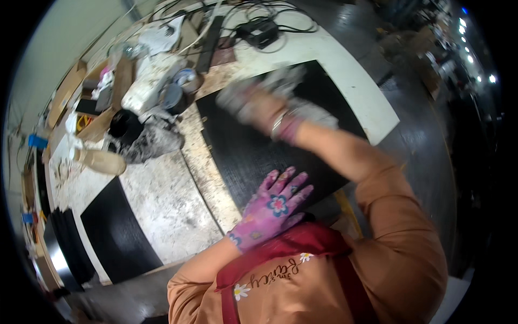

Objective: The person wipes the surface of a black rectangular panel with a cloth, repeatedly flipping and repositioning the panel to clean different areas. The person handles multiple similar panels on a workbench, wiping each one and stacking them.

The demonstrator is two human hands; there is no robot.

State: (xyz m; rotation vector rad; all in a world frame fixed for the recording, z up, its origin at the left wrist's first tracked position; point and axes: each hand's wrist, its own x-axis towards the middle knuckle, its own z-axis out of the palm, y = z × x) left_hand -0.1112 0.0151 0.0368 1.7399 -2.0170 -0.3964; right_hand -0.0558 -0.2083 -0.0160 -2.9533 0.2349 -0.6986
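A large black panel (pixel 237 156) with a fine wood-like grain lies flat on the worktable before me. My left hand (pixel 275 205), in a pink flowered glove, rests on the panel's near edge with its fingers spread. Toward the far side of the panel, my right hand (pixel 261 110) presses a crumpled grey-white rag (pixel 234 102) against the surface. Motion blurs this hand, and the rag partly hides its fingers. A bracelet circles the right wrist.
Left of the panel sit a black-stained cloth (pixel 156 140), a dark cup (pixel 125 125), tape rolls (pixel 187 80) and a beige bottle (pixel 100 161). Another black panel (pixel 120 229) lies at the left. Cables and a black power box (pixel 258 33) occupy the far end.
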